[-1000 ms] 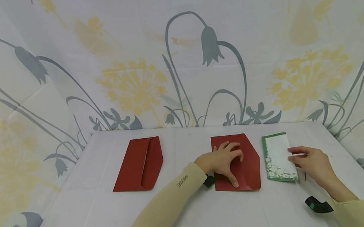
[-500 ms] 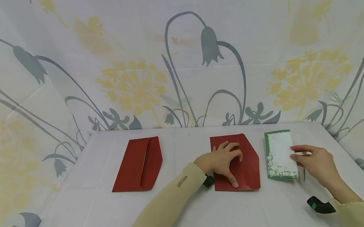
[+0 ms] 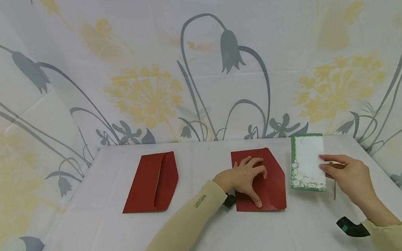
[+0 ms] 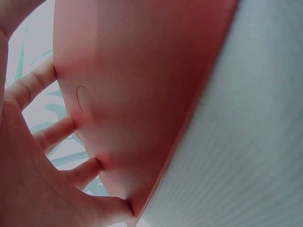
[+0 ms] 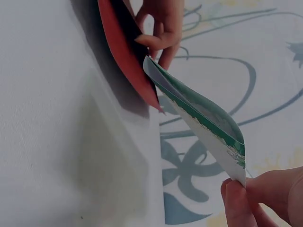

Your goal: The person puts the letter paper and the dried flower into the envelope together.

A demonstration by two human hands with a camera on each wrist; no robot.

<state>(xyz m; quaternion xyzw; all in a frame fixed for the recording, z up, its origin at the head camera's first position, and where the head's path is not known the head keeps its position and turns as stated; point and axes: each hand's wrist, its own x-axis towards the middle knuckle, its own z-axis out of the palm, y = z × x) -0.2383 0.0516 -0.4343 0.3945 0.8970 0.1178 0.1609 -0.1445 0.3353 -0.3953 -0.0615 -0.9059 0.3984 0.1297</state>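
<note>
so, the right hand [image 3: 351, 175] pinches the folded card [image 3: 307, 163] just to its left, while the left hand [image 3: 244, 178] lies spread on the red envelope [image 3: 275, 187] under it. i'd flatten the card's gaping fold first.

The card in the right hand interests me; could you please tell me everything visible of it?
The card looks like folded paper: white panel, green border, pale flowers densest near the bottom. The right wrist view shows its layers bowed apart. The right hand pinches its right edge, holding it above the table, right of the red envelope under the left hand.
</note>
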